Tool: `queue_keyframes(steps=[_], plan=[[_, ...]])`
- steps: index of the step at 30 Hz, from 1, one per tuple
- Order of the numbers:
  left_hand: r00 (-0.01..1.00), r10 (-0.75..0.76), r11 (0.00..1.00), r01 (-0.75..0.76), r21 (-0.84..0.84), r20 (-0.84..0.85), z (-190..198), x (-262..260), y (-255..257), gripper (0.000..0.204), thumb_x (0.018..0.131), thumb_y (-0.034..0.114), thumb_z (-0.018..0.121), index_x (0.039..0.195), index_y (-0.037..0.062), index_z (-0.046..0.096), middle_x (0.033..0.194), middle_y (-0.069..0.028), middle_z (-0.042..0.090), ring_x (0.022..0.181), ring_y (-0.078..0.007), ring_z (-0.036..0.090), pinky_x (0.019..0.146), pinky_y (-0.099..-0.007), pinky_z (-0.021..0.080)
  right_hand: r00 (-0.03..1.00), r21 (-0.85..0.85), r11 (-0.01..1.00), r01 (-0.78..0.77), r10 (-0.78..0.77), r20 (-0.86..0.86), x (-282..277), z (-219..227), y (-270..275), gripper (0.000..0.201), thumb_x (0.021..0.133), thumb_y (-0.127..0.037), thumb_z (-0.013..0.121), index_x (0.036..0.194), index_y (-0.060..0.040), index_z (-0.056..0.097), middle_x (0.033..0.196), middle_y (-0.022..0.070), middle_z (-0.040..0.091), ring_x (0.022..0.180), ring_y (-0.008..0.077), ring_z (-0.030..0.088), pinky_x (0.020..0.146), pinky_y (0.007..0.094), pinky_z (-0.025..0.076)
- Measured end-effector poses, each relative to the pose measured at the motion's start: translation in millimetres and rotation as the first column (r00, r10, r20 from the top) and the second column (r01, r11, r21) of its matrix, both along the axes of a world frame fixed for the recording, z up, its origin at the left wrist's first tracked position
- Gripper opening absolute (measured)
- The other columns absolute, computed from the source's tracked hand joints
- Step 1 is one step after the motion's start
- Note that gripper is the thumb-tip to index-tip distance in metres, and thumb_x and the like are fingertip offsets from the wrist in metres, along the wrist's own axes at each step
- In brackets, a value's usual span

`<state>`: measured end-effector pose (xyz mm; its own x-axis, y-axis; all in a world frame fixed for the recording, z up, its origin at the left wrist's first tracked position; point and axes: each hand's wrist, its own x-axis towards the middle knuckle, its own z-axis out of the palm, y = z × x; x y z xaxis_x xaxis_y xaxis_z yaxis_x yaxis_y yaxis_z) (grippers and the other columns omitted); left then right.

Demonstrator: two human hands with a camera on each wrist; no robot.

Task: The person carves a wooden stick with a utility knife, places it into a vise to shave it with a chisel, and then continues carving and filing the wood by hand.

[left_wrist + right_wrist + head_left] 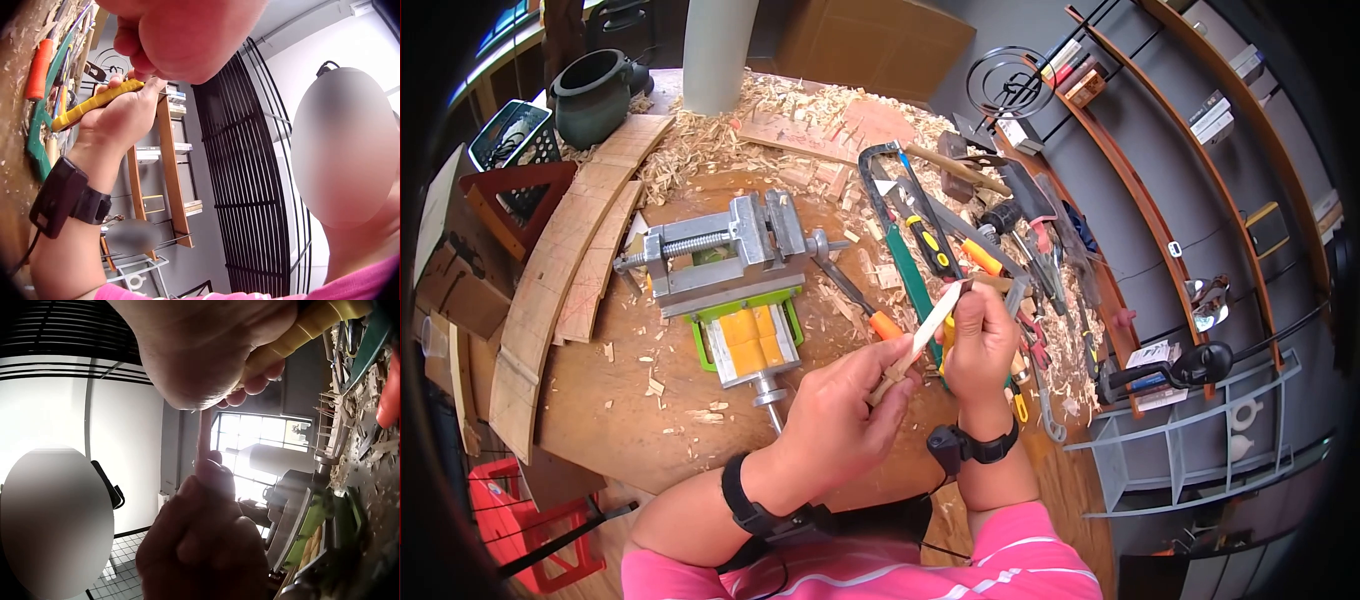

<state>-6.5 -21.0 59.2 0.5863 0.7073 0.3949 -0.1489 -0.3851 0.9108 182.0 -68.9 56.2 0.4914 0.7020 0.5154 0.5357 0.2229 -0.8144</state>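
A pale, slim wooden piece (pixel 930 325) slants up from the left hand (pixel 835 415), which pinches its lower end between thumb and fingers. At the upper end of the wood is the right hand (pixel 984 345), its thumb beside a small dark part whose shape is too small to tell. The right hand (pixel 122 122) is curled round a ridged yellow handle (pixel 97 106) in the left wrist view. In the right wrist view the wood (pixel 204 434) spans between the left hand (pixel 200 544) below and the right hand (pixel 206 350) above.
A metal vise (pixel 725 250) with yellow pads stands on the bench at left. Beyond the hands lie a green-framed saw (pixel 910 275), an orange-handled tool (pixel 885 325) and several other tools. Wood shavings (pixel 670 165) and long boards (pixel 565 290) cover the back and left side.
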Motion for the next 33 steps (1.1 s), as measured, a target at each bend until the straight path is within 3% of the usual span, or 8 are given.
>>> queue_keyframes(steps=[11,14,16,19,25,27,30,33], plan=[[1.000,0.015,0.997,-0.015,-0.074,0.005,-6.9,0.2,-1.0,0.035,0.095,0.008,0.075,0.126,-0.0054,0.066,0.094,-0.0226,0.073,0.075,-0.0339,0.074,0.066,-0.0394,0.057,0.994,-0.073,0.997,0.012,-0.003,0.112,-2.5,-2.3,1.1,0.040,0.113,-0.036,0.055,0.110,0.0013,0.070,0.078,-0.0003,0.062,0.064,0.0049,0.055,0.058,0.0229,0.042],[0.998,0.049,0.999,-0.049,-0.004,-0.035,-5.7,0.5,4.1,0.034,0.095,0.006,0.074,0.126,-0.0054,0.066,0.096,-0.0233,0.073,0.078,-0.0364,0.074,0.068,-0.0405,0.057,0.993,-0.179,0.983,0.031,-0.010,0.118,-9.0,1.7,-1.5,0.024,0.109,-0.021,0.062,0.104,0.0015,0.071,0.081,0.0092,0.068,0.066,0.0158,0.064,0.060,0.0310,0.049],[0.998,0.064,0.998,-0.064,-0.023,-0.017,-8.5,3.1,14.1,0.035,0.095,0.005,0.073,0.127,-0.0053,0.066,0.097,-0.0236,0.073,0.079,-0.0377,0.074,0.069,-0.0412,0.057,0.919,-0.103,0.984,-0.143,0.171,0.355,-24.0,-2.5,0.6,0.020,0.106,-0.018,0.066,0.102,0.0011,0.071,0.084,0.0128,0.069,0.068,0.0248,0.066,0.062,0.0336,0.051],[0.996,0.092,0.995,-0.092,-0.023,-0.006,-8.8,1.2,17.5,0.036,0.094,0.003,0.073,0.129,-0.0047,0.067,0.099,-0.0232,0.074,0.076,-0.0342,0.074,0.067,-0.0397,0.057,0.939,-0.116,0.982,-0.150,0.179,0.294,-26.4,1.5,2.8,0.018,0.103,-0.017,0.070,0.101,0.0008,0.072,0.085,0.0153,0.068,0.070,0.0303,0.067,0.063,0.0353,0.052],[0.999,0.013,0.997,-0.010,-0.078,0.037,-11.7,3.3,8.5,0.036,0.096,0.006,0.075,0.129,-0.0042,0.067,0.094,-0.0190,0.075,0.065,-0.0213,0.070,0.060,-0.0332,0.054,0.978,-0.138,0.990,0.044,-0.014,0.209,-5.8,8.7,0.0,0.029,0.110,-0.025,0.061,0.102,0.0014,0.070,0.076,0.0085,0.068,0.064,0.0177,0.064,0.059,0.0314,0.049],[0.984,-0.082,0.989,0.061,-0.134,-0.161,1.9,-4.2,6.0,0.038,0.102,-0.001,0.067,0.139,-0.0039,0.061,0.107,-0.0095,0.078,0.096,-0.0064,0.069,0.078,-0.0241,0.057,0.999,-0.054,0.998,0.043,-0.042,0.026,-2.9,8.8,1.0,0.042,0.112,-0.039,0.059,0.097,-0.0008,0.068,0.074,-0.0008,0.063,0.062,0.0051,0.054,0.056,0.0236,0.041],[1.000,0.011,0.998,-0.010,-0.059,0.011,-9.9,4.6,3.4,0.034,0.097,0.007,0.075,0.129,-0.0036,0.067,0.089,-0.0178,0.073,0.062,-0.0223,0.068,0.058,-0.0337,0.053,0.995,-0.051,0.997,0.053,-0.049,0.085,0.5,2.4,-0.3,0.040,0.112,-0.037,0.058,0.103,0.0003,0.069,0.077,-0.0016,0.063,0.064,0.0041,0.055,0.057,0.0224,0.042],[0.999,0.022,0.999,-0.021,-0.040,0.037,-14.7,5.5,4.8,0.034,0.097,0.007,0.074,0.130,-0.0032,0.067,0.089,-0.0186,0.073,0.062,-0.0232,0.068,0.059,-0.0348,0.053,0.985,-0.074,0.995,0.070,-0.057,0.161,0.0,1.3,-0.4,0.035,0.110,-0.032,0.061,0.103,0.0010,0.069,0.078,0.0043,0.066,0.066,0.0120,0.060,0.059,0.0284,0.046]])
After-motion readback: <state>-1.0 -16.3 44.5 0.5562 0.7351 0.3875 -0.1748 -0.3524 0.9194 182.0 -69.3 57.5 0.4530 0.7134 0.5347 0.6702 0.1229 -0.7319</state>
